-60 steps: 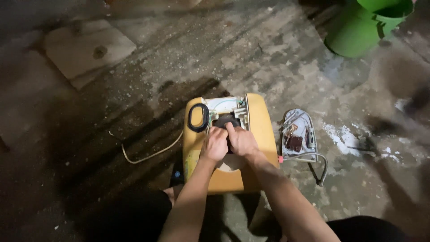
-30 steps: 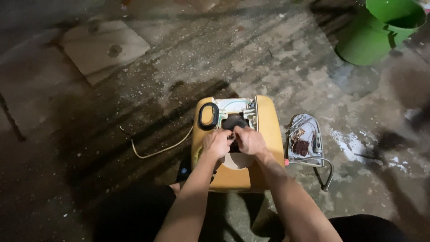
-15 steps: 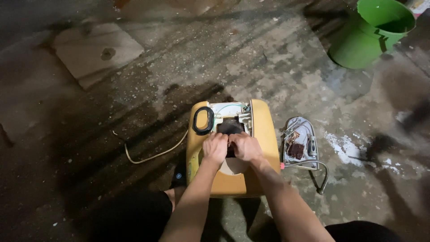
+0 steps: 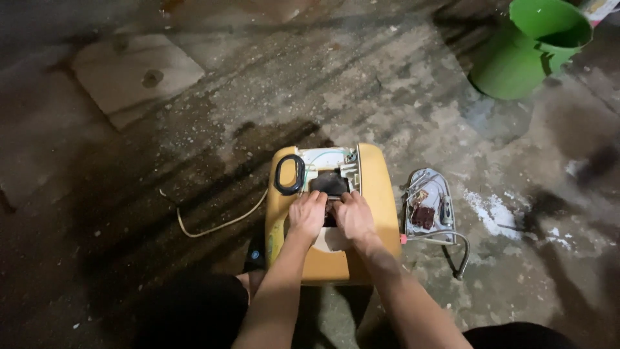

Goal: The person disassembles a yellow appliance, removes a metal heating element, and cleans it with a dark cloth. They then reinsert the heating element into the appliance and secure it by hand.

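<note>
Left hand (image 4: 307, 216) and right hand (image 4: 352, 216) side by side, fingers pressed down together on dark component (image 4: 329, 184) inside opened yellow appliance housing (image 4: 378, 194); whether either grip pinches it, cannot tell. Housing lies flat on concrete floor (image 4: 194, 142), steadied under both palms. Black ring handle (image 4: 289, 174) just left of left grip. Removed grey cover plate (image 4: 427, 207) with wiring right of right grip. Cream cord (image 4: 219, 223) trails left. Green bucket (image 4: 526, 52) far beyond.
</note>
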